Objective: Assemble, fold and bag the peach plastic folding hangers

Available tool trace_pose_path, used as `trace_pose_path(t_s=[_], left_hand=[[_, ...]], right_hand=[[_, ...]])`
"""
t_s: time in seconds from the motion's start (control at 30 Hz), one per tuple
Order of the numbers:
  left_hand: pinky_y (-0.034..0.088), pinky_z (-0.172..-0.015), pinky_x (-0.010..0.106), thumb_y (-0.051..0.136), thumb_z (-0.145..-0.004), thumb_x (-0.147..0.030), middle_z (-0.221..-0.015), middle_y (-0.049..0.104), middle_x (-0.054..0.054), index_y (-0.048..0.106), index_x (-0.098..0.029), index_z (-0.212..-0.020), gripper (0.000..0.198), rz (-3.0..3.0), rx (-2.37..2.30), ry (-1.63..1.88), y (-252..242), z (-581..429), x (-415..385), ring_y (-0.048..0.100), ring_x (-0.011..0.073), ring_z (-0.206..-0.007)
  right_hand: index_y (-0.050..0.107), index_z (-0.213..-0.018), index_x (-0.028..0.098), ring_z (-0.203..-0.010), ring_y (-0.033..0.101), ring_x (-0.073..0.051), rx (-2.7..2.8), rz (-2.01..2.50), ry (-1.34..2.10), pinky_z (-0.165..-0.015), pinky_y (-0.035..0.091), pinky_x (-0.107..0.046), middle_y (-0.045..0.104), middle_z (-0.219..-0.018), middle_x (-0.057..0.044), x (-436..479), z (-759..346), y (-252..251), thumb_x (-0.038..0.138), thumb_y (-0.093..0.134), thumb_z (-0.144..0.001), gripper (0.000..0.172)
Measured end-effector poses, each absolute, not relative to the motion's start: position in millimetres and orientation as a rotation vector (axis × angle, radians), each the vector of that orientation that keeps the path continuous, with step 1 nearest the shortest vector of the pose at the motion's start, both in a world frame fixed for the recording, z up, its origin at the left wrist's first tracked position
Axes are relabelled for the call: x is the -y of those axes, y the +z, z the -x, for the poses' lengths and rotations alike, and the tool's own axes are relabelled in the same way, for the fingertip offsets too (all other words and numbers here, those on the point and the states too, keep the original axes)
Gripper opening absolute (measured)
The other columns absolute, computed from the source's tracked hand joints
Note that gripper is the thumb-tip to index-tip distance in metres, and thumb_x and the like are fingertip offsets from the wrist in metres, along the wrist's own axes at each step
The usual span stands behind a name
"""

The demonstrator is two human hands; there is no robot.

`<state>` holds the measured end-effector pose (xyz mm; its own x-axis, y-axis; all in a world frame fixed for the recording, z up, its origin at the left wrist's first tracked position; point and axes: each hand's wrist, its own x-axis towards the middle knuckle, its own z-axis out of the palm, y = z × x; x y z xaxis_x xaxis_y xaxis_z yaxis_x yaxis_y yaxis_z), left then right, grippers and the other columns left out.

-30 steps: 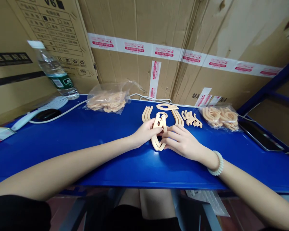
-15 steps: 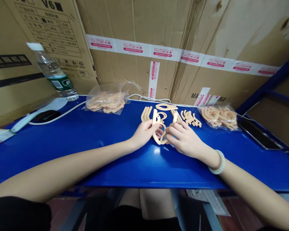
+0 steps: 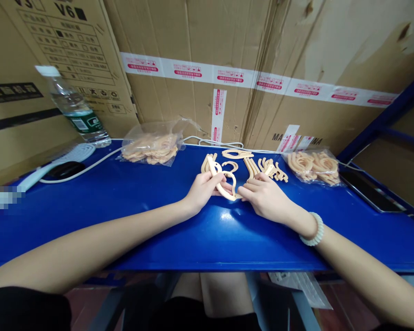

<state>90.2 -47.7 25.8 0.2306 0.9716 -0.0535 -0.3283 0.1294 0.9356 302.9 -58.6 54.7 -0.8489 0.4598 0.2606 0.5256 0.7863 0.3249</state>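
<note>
- The curved peach plastic piece (image 3: pixel 223 188), a thin arched strip, sits mid-bench toward the back edge of the blue bench (image 3: pixel 124 207).
- The left hand (image 3: pixel 202 189) pinches its upper end, and the right hand (image 3: pixel 266 198) pinches its lower end.
- Loose matching pieces (image 3: pixel 253 168) lie just behind it.
- Bagged pieces (image 3: pixel 312 165) sit toward the back right corner.

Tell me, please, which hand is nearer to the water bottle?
Left. The left hand is mid-table, right of the water bottle standing at the back left; the right hand lies even farther right, across the peach plastic piece both hold.

Loose pieces (image 3: pixel 252 167) on table (image 3: pixel 124 207) between left bag (image 3: pixel 151 148) and right bag (image 3: pixel 312 165)
</note>
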Motion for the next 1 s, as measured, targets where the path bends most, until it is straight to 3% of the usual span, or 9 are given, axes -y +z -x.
trace_pose_path(t_s=[0.17, 0.3, 0.4, 0.5, 0.6, 0.7, 0.83, 1.0], left_hand=[[0.061, -0.068, 0.033, 0.069, -0.090, -0.026, -0.064, 0.073, 0.007, 0.061, -0.012, -0.078, 0.019, -0.972, -0.838, 1.130, 26.4, -90.6, 46.6, 0.074, 0.0205, -0.060], [0.059, -0.063, 0.029, 0.057, -0.096, -0.018, -0.062, 0.071, 0.006, 0.061, -0.012, -0.078, 0.019, -0.847, -0.897, 1.192, 28.6, -91.0, 46.1, 0.071, 0.0178, -0.057], [0.059, -0.065, 0.028, 0.056, -0.097, -0.017, -0.063, 0.072, 0.006, 0.060, -0.012, -0.078, 0.019, -0.802, -0.901, 1.234, 30.4, -91.1, 46.5, 0.071, 0.0169, -0.058], [0.059, -0.066, 0.030, 0.057, -0.096, -0.017, -0.065, 0.073, 0.008, 0.060, -0.012, -0.078, 0.019, -0.848, -0.910, 1.197, 32.4, -91.8, 48.5, 0.073, 0.0186, -0.060], [0.059, -0.066, 0.030, 0.054, -0.097, -0.017, -0.066, 0.073, 0.008, 0.060, -0.012, -0.080, 0.018, -0.859, -0.917, 1.184, 34.0, -92.5, 50.0, 0.073, 0.0190, -0.061], [0.059, -0.065, 0.030, 0.054, -0.097, -0.017, -0.065, 0.073, 0.007, 0.060, -0.012, -0.080, 0.018, -0.851, -0.911, 1.188, 34.1, -92.4, 50.0, 0.072, 0.0182, -0.060], [0.059, -0.063, 0.028, 0.057, -0.097, -0.019, -0.066, 0.073, 0.007, 0.060, -0.012, -0.079, 0.020, -0.855, -0.901, 1.186, 33.5, -91.8, 49.9, 0.072, 0.0177, -0.059], [0.059, -0.061, 0.027, 0.053, -0.098, -0.015, -0.065, 0.073, 0.007, 0.060, -0.012, -0.079, 0.021, -0.852, -0.908, 1.182, 34.7, -92.1, 50.5, 0.072, 0.0171, -0.058]], right_hand=[[0.058, -0.083, 0.020, -0.071, 0.050, -0.020, 2.778, 0.723, -0.644, -0.079, 0.030, -0.035, 0.062, -0.073, -0.003, 57.0, -304.0, 54.0, 0.008, 0.044, -0.094, 0.022], [0.058, -0.085, 0.021, -0.070, 0.053, -0.020, 2.710, 0.660, -0.744, -0.077, 0.030, -0.037, 0.065, -0.073, -0.004, 52.6, -310.2, 58.4, 0.007, 0.040, -0.096, 0.025], [0.058, -0.096, 0.021, -0.071, 0.058, -0.020, 2.552, 0.807, -0.566, -0.077, 0.033, -0.036, 0.070, -0.080, -0.004, 43.2, -325.5, 65.0, 0.012, 0.044, -0.098, 0.017], [0.055, -0.112, 0.020, -0.082, 0.065, -0.023, 2.423, 0.981, -0.347, -0.086, 0.039, -0.040, 0.074, -0.094, -0.008, 28.5, -348.4, 72.1, 0.019, 0.049, -0.098, 0.016], [0.061, -0.102, 0.022, -0.101, 0.065, -0.029, 2.479, 1.030, -0.287, -0.100, 0.039, -0.050, 0.074, -0.104, -0.010, 13.7, -369.2, 77.0, 0.018, 0.049, -0.095, 0.014], [0.064, -0.094, 0.022, -0.110, 0.062, -0.031, 2.545, 1.022, -0.188, -0.098, 0.045, -0.051, 0.072, -0.108, -0.012, 4.2, -379.9, 76.6, 0.015, 0.049, -0.093, 0.017], [0.067, -0.093, 0.019, -0.099, 0.063, -0.030, 2.547, 1.061, -0.104, -0.088, 0.052, -0.046, 0.071, -0.102, -0.013, 1.1, -379.4, 69.3, 0.013, 0.049, -0.091, 0.020], [0.070, -0.095, 0.018, -0.095, 0.065, -0.027, 2.584, 1.094, -0.048, -0.087, 0.054, -0.041, 0.069, -0.100, -0.013, 3.3, -373.5, 62.9, 0.010, 0.048, -0.091, 0.023]])
